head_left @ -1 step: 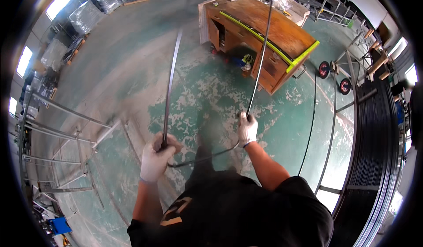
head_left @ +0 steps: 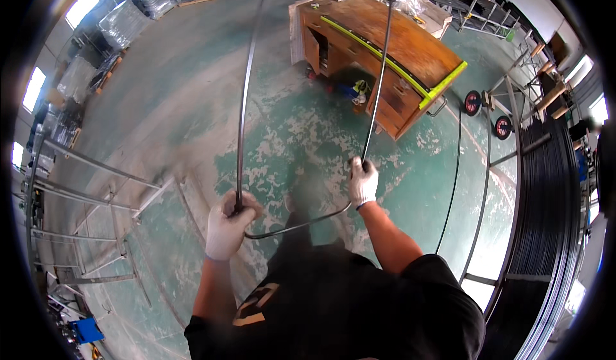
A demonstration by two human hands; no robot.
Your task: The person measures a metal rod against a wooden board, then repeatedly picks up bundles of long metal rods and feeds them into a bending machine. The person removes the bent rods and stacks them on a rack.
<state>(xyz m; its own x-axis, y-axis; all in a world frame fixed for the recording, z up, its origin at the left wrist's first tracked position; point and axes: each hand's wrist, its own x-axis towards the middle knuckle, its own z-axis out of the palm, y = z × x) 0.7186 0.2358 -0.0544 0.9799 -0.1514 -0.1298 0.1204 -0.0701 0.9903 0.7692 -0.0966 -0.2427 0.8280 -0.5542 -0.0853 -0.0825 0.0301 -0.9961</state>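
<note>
Both of my hands wear pale work gloves. Between them is a long, narrow dark metal frame point(head_left: 242, 116), made of two long thin bars that run away from me and a short end piece near my body. My left hand point(head_left: 230, 226) is closed round the left bar close to its near corner. A little farther forward, my right hand point(head_left: 364, 180) grips the right bar, fingers wrapped and thumb up. The end piece sags in a shallow curve between the hands, above the floor. The far ends of the bars run past the top of the view.
A worn wooden desk point(head_left: 385, 33) with a yellow-green edged strip stands ahead, partly behind the right bar. To the right are a wheeled rack point(head_left: 504, 126) and a stack of long dark strips point(head_left: 545, 199). Metal racking point(head_left: 96, 196) stands left; wrapped pallets point(head_left: 125, 25) line the far left.
The left bar's far part, faint and smeared before, now shows clearly up to the top edge. My hands keep their grip and have barely shifted.
</note>
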